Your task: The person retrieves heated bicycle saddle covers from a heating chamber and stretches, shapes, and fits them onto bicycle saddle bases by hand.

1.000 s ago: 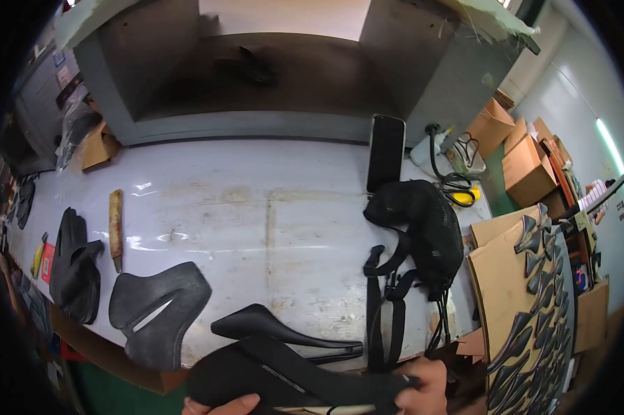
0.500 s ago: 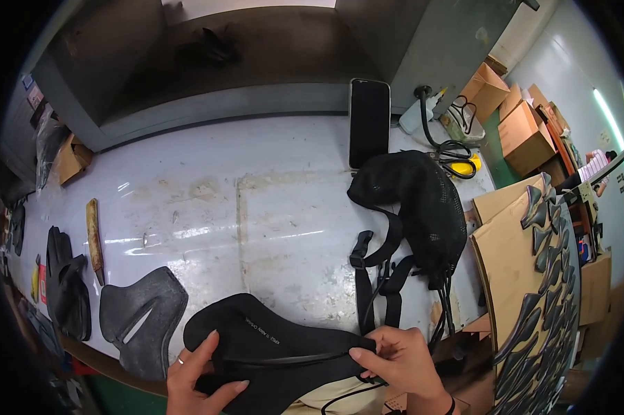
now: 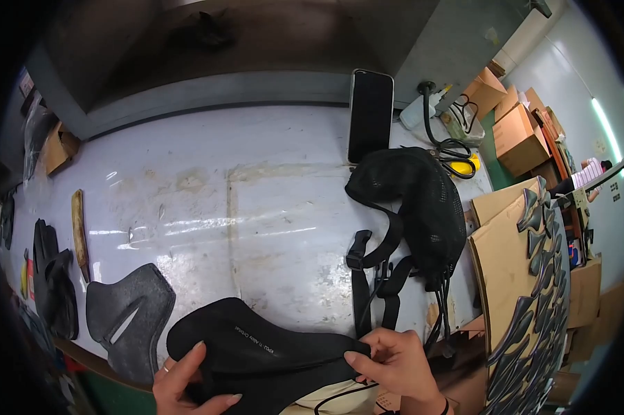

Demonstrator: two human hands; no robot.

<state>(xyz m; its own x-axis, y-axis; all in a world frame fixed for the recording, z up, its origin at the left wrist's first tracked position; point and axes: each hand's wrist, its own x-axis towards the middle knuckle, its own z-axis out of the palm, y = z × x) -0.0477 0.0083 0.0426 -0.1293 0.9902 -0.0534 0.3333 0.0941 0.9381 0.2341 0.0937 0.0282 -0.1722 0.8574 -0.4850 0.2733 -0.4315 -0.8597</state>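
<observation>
A black bicycle saddle cover [image 3: 257, 349] with small pale lettering spans both hands at the table's front edge. Its wide end lies to the left and its narrow nose to the right, with a dark crease along the middle. My left hand [image 3: 180, 380], wearing a ring, grips the wide end with thumb and finger on top; its other fingers are partly hidden. My right hand [image 3: 402, 366] pinches the nose tip between thumb and fingers. Left of the cover lies a grey saddle-shaped foam pad [image 3: 135, 311] with a slot. A thin black cord [image 3: 340, 394] hangs below my right hand.
A black mesh bag with straps [image 3: 423, 207] lies right of centre, a phone [image 3: 371, 117] propped behind it. Scissors [image 3: 454, 152] and a bottle [image 3: 419, 111] are at the back right. A wooden-handled tool [image 3: 79, 232] and black gloves [image 3: 54, 283] lie left. Cardboard [image 3: 492, 263] holds several dark pieces.
Both hands and the saddle cover have shifted slightly left in view. The crease along the cover's middle looks narrower, its edges closer together. My view has turned a little.
</observation>
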